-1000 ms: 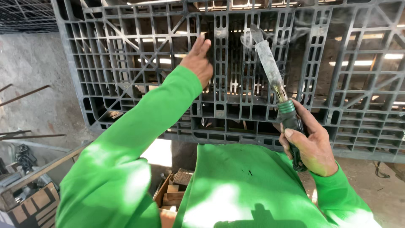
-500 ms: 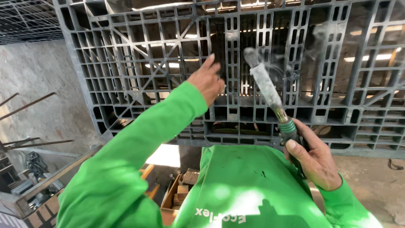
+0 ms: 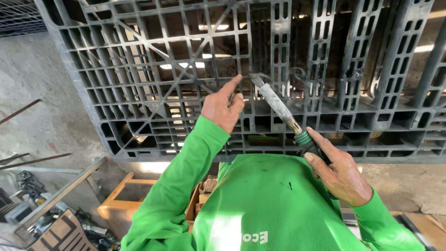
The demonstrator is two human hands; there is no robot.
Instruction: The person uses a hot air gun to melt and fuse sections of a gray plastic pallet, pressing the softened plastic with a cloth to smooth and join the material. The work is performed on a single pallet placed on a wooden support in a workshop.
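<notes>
A big dark grey plastic pallet point(image 3: 139, 93) stands upright in front of me, its grid of ribs filling the view. My left hand point(image 3: 224, 106) is raised against the grid, index finger stretched out and touching a rib near the middle. My right hand point(image 3: 338, 173) grips the dark handle of a long metal-barrelled soldering-type iron point(image 3: 278, 106) with a green collar. Its flattened tip rests on the pallet just to the right of my left fingertip. Both arms wear bright green sleeves.
Below the pallet stands a wooden frame point(image 3: 121, 201) with small boxes. Metal rods point(image 3: 32, 160) and cluttered tools lie at the lower left on the concrete floor point(image 3: 42, 116). A wire mesh point(image 3: 21, 18) hangs at the upper left.
My left hand has dropped lower and toward the middle of the grid. The iron's tip has moved down and left, close to my left fingertip. The view has tilted down.
</notes>
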